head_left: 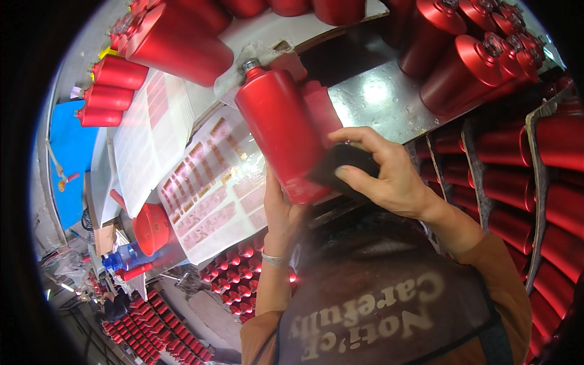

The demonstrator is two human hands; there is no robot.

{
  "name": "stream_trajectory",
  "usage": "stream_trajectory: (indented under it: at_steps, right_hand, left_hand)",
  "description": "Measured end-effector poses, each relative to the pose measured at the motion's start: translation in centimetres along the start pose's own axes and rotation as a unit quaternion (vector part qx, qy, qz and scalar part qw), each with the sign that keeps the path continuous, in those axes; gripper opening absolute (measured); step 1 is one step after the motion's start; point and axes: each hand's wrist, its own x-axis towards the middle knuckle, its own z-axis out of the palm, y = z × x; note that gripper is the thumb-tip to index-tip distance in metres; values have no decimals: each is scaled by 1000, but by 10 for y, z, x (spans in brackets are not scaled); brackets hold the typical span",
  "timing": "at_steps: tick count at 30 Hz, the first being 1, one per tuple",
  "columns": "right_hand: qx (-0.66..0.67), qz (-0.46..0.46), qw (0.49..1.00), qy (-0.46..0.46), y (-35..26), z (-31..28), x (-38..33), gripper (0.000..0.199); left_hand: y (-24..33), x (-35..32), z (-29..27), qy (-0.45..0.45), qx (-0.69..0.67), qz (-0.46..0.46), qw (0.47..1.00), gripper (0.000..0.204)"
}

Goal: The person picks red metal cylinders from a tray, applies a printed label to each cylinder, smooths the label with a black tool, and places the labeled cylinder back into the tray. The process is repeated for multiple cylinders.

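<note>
A matte red bottle (pixel 275 115) with a bare metallic neck lies tilted in front of me, its neck pointing away. My left hand (pixel 281 210) supports it from below near its base, with most of the fingers hidden behind it. My right hand (pixel 392 173) grips a dark, soft-looking pad or cloth (pixel 350 165) between thumb and fingers. The pad touches or nearly touches the bottle's right side near the base, where a faint pale mark shows. Under the bottle lies a printed sheet of decals (pixel 213 179) with pink and gold patterns.
Red bottles (pixel 465 70) stand upright at the back right. Several more stand or lie at the far left (pixel 115 96). Racks of red bottles (pixel 502 182) fill the right side. A red cup (pixel 152 228) and a blue plastic bottle (pixel 125 257) are at the left table edge.
</note>
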Motion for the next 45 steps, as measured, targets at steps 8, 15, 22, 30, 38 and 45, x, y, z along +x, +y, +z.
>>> stream_trajectory:
  at_steps: [8,15,22,30,38,45]
  right_hand:
    - [-68,-81,994,-19,-6,-12,24,31]
    - [-103,-259,957,85,-8,-7,20,29]
    - [-88,-277,957,4,-9,-7,-5,29]
    - [-66,-288,953,-65,-6,-6,-21,33]
    - [-229,-228,940,107,-22,-2,36,22]
    - [-147,-401,900,-91,-30,3,-12,26]
  left_hand:
    - [12,2,2,-4,11,9,1000,69]
    - [12,2,-1,-13,54,31,998,61]
    - [7,2,-1,-16,8,14,1000,61]
    - [3,2,-2,-24,49,8,999,66]
    - [8,2,-2,-2,78,29,997,81]
    - [10,1,0,12,62,30,998,91]
